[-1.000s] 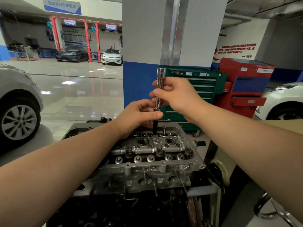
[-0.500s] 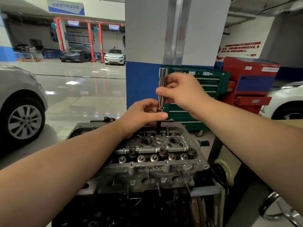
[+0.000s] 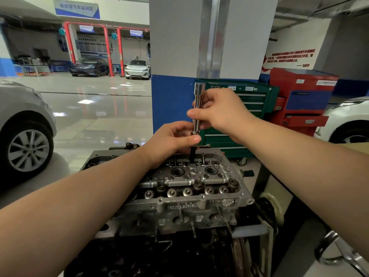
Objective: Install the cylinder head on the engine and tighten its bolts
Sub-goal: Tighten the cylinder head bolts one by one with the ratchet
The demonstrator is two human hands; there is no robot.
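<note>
Both hands are up over the cylinder head (image 3: 191, 188), which sits on top of the dark engine block (image 3: 151, 254). The right hand (image 3: 221, 112) has its fingers curled round the upper part of a chrome socket extension (image 3: 197, 108), standing upright. The left hand (image 3: 171, 140) pinches the lower end, where a black bit (image 3: 192, 155) drops into the head's far side. A green tool cabinet (image 3: 253, 108) stands behind.
</note>
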